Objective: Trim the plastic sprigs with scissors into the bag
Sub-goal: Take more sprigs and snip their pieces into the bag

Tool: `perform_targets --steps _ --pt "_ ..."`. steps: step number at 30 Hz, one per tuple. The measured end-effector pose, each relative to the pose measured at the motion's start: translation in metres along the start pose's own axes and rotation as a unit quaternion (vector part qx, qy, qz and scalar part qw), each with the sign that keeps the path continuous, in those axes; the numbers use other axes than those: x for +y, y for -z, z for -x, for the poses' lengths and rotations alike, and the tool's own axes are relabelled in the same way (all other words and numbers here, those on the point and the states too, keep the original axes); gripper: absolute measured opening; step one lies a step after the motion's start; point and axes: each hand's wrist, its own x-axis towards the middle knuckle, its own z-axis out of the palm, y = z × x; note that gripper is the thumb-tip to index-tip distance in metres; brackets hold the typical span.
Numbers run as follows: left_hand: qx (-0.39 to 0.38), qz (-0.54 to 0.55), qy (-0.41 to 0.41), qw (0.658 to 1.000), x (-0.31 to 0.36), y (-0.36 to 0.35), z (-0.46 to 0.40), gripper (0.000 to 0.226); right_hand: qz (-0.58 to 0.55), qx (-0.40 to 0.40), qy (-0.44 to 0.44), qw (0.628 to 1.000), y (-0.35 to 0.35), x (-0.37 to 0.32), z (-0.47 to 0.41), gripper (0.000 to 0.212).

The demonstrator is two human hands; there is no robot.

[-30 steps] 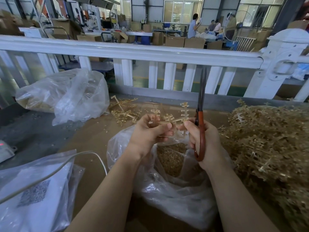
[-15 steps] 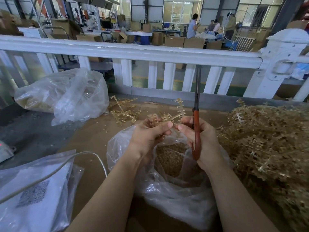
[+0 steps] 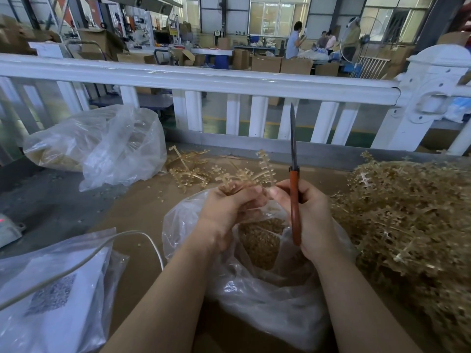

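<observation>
Pretty big workshop hall here. A white railing with chunky pickets runs right across the far edge of the desk, which is covered in brown cardboard, and it ends in a fat white post on the right. Past that the floor is green with a yellow line. Further back there are loads of cardboard boxes stacked around tables, and a few people standing at one. The back wall is mostly tall windows letting in daylight. A standing fan is on the right.
</observation>
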Motion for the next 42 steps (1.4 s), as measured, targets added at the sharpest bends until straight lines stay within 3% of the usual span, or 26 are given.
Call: perform_targets --steps 4,7,15,26,42 --pt "0.045 -0.010 -0.067 0.997 0.005 0.007 -0.003 0.014 0.075 0.008 0.028 0.997 -0.001 0.001 0.001 0.017" --pt "0.067 -0.008 -0.099 0.993 0.007 0.013 -0.007 0.008 0.125 -0.011 0.048 0.991 -0.001 0.002 0.002 0.031" --pt "0.051 0.060 -0.097 0.992 0.011 0.020 -0.009 0.018 0.321 -0.072 0.090 0.940 -0.002 0.013 0.003 0.053" --pt "-0.007 0.053 -0.174 0.983 0.011 0.022 -0.008 0.011 0.411 -0.065 0.150 0.897 -0.001 0.008 0.005 0.063" --pt "-0.011 0.030 -0.190 0.981 0.013 0.023 -0.006 0.008 0.422 -0.048 0.166 0.890 -0.001 0.010 0.005 0.070"
